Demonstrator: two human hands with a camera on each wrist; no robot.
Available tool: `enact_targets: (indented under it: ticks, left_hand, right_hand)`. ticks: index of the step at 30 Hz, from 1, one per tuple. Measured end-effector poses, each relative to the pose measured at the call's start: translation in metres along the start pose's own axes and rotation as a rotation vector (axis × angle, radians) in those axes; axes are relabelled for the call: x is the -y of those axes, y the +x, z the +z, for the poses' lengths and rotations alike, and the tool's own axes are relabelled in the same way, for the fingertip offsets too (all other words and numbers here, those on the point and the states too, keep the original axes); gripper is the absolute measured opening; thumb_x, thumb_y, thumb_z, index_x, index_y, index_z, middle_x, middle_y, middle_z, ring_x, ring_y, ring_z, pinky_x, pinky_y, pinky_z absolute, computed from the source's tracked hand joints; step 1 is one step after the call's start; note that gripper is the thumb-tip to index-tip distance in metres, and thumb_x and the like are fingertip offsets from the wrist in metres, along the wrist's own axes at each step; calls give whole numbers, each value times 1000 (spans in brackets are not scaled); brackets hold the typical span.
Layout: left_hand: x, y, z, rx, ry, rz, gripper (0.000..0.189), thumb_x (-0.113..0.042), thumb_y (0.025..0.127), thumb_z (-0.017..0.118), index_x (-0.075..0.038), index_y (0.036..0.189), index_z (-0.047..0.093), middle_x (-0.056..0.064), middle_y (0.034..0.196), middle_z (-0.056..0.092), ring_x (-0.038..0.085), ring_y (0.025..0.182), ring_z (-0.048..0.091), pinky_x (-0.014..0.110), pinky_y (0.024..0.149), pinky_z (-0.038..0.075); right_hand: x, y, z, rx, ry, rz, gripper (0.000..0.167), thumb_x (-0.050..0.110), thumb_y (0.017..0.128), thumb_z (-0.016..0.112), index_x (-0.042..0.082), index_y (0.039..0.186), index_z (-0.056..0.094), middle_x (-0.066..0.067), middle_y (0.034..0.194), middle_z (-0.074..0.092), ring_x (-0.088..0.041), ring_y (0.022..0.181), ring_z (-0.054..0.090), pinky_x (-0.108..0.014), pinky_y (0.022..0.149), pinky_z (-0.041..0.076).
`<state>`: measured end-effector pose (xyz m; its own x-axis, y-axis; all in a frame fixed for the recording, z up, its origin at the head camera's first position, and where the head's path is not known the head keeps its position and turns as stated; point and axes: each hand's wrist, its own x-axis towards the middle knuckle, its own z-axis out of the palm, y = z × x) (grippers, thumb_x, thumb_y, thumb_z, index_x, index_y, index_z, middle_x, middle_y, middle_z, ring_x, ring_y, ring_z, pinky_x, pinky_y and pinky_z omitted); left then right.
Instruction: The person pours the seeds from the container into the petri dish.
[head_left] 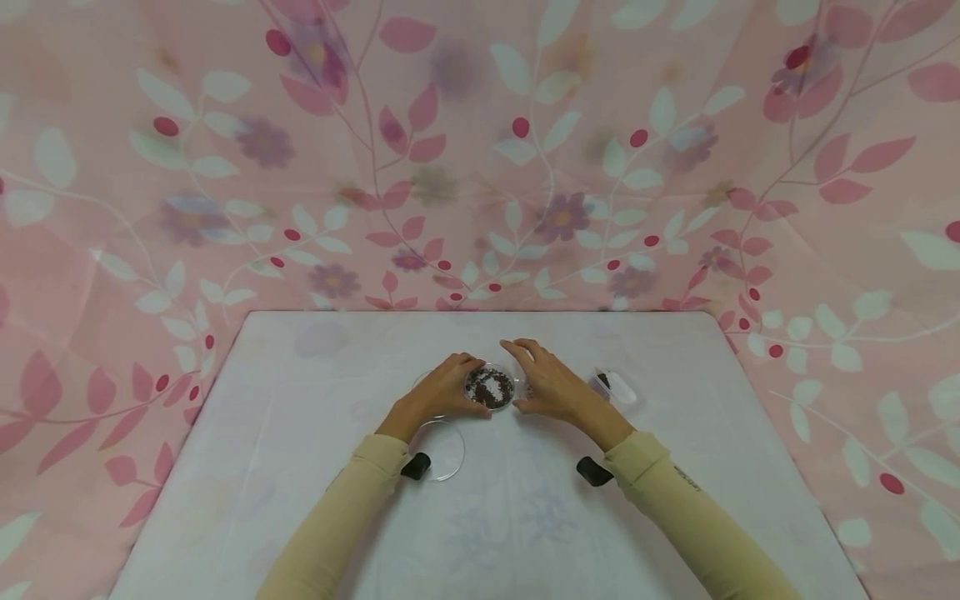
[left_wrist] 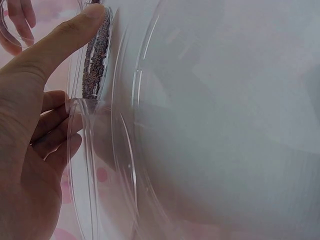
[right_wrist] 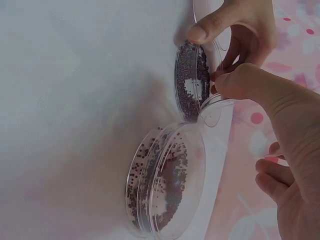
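Observation:
My left hand [head_left: 447, 387] grips a round clear petri dish [head_left: 490, 387] by its sides, thumb at the near edge and fingers at the far edge. Small dark seed-like grains cover much of its bottom, with a pale bare patch in the middle. Just to the right, my right hand [head_left: 551, 385] holds a clear round lid [right_wrist: 212, 114] by the rim, tilted beside the left hand's dish. Below my right hand, in the right wrist view, stands a second petri dish [right_wrist: 167, 187] with dark grains, mostly hidden by the hand in the head view.
An empty-looking clear round lid [head_left: 442, 450] lies near my left wrist. Another clear dish [left_wrist: 85, 175] stands beside my left hand. To the right sits a small clear box [head_left: 617, 390] with something white and dark in it. A floral curtain [head_left: 480, 167] hangs behind the white table [head_left: 525, 533].

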<state>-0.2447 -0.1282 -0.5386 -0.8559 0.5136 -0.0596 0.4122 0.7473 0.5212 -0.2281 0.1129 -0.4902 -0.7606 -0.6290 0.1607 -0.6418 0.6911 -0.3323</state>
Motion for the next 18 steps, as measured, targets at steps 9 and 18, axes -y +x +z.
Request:
enact_targets:
  ticks: [9,18]
  left_hand:
    - [3,2,3,-6,5,20,95,-57,66,85,-14,143,50,5,137,54,21,129,50,41,110,44]
    - [4,1,3,1,7,27,95,-59,67,83,-14,144,49,6,140,53,23,132,48,44,111,43]
  right_hand:
    - [1,5,4,-19,31,-35,104,22,69,89,11,153,29,-18,144,41,-31,108,58,-48,92,53]
    - [7,10,8,-19,1,-66,104,24,67,90,12,152,32,-16,143,45,-35,118,57,-56,103,46]
